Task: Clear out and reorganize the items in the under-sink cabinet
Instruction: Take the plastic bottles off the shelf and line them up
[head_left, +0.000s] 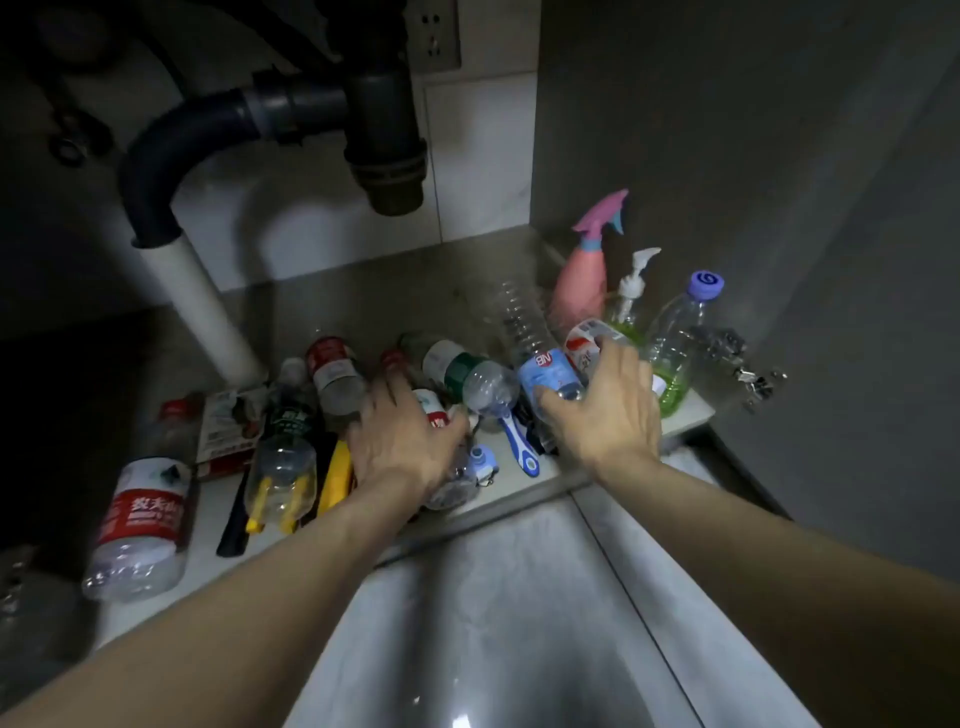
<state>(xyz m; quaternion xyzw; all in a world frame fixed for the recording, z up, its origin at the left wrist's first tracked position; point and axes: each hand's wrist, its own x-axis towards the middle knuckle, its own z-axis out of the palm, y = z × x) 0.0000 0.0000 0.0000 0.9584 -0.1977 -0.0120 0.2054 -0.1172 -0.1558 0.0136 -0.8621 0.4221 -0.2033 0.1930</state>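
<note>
Dim under-sink cabinet (363, 306) seen from above; dark drain pipe (384, 130) overhead, grey side wall at right. Cabinet floor littered with plastic bottles lying on sides. Pink spray bottle (584, 275), pump dispenser (631, 291) and purple-capped bottle (680, 332) stood upright at right rear. Blue-labelled bottle (545, 371) gripped by right hand (605, 410), fingers curled round it. Clear bottle (457, 480) covered by left hand (402, 441), fingers curled over it. Clearing-out step judged in hand, early stage. Next move judged: both bottles to be lifted out past front edge, neighbours left undisturbed.
</note>
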